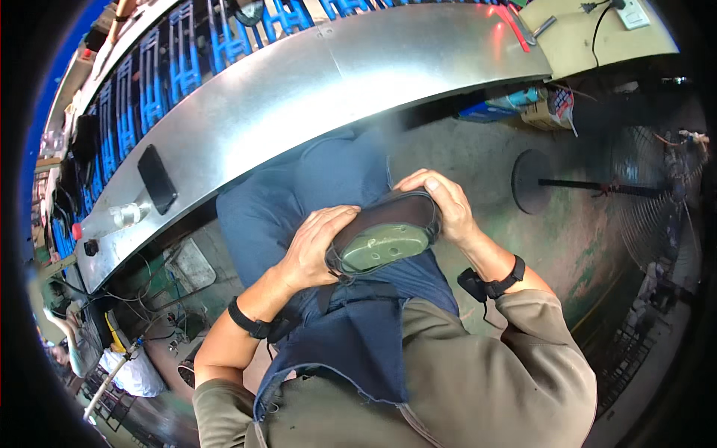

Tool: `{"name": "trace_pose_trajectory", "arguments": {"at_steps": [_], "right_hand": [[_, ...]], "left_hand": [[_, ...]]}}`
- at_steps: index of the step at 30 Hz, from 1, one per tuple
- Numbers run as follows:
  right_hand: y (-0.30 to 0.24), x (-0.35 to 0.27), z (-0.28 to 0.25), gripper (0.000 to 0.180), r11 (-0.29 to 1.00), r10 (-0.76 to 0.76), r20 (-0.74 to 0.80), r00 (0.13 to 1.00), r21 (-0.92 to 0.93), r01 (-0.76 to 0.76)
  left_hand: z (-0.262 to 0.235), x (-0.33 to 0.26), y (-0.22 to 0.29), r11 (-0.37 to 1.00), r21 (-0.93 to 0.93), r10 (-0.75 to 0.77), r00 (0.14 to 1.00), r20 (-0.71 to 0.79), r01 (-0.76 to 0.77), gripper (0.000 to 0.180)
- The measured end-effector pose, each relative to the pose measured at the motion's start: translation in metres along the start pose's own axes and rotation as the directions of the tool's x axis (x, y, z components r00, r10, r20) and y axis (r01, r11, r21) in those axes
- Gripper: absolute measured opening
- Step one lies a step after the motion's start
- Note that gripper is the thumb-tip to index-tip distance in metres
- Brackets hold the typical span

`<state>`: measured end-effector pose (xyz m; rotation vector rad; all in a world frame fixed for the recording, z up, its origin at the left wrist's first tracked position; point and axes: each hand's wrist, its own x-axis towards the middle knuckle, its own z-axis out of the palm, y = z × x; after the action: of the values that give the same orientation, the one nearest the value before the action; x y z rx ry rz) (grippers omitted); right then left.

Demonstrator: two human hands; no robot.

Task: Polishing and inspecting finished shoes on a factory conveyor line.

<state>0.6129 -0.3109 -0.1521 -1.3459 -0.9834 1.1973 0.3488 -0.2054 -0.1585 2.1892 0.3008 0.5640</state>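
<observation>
Forearms (261,299) slanted inward, fingers (340,215) curved, left hand (317,245) and right hand (447,205) gripped opposite ends of a dark item (381,215) with a green panel (385,248), held over the blue-clad lap (258,216).

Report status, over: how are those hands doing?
Left hand and right hand both on dark shoe-like piece, one at each end. Green face toward camera. Metal bench ahead, apart from the piece.

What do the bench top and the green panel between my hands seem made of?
The bench top looks like satin sheet metal, perhaps stainless steel: silvery, with bright reflections. The green panel is possibly hard plastic: slightly glossy, with small hole-like marks.
</observation>
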Motion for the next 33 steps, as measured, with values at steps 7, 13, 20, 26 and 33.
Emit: {"name": "trace_pose_trajectory", "arguments": {"at_steps": [7,13,20,26,33], "right_hand": [[0.016,0.032,0.006,0.046,0.939,0.213,-0.072,0.974,0.289,-0.184],[-0.030,0.175,0.023,0.061,0.891,0.303,0.114,0.946,0.319,-0.323],[-0.015,0.438,0.094,0.078,0.720,-0.001,-0.013,1.000,-0.694,-0.009],[0.018,0.553,0.184,0.123,0.278,-0.252,-0.080,0.964,-0.961,-0.007],[-0.044,0.478,0.113,0.088,0.650,-0.135,0.099,0.986,-0.742,0.163]], "left_hand": [[-0.007,0.010,-0.016,0.981,-0.063,-0.183,0.983,0.012,0.183,0.084],[-0.090,0.049,-0.043,0.552,-0.735,-0.647,0.758,-0.081,0.393,0.079],[-0.323,0.067,-0.208,0.630,-0.621,-0.767,0.246,-0.592,0.467,0.053],[-0.381,-0.006,-0.375,0.382,0.135,-0.478,0.321,-0.818,0.914,0.114],[-0.330,-0.002,-0.303,0.434,0.445,-0.458,0.617,-0.640,0.783,0.088]]}}
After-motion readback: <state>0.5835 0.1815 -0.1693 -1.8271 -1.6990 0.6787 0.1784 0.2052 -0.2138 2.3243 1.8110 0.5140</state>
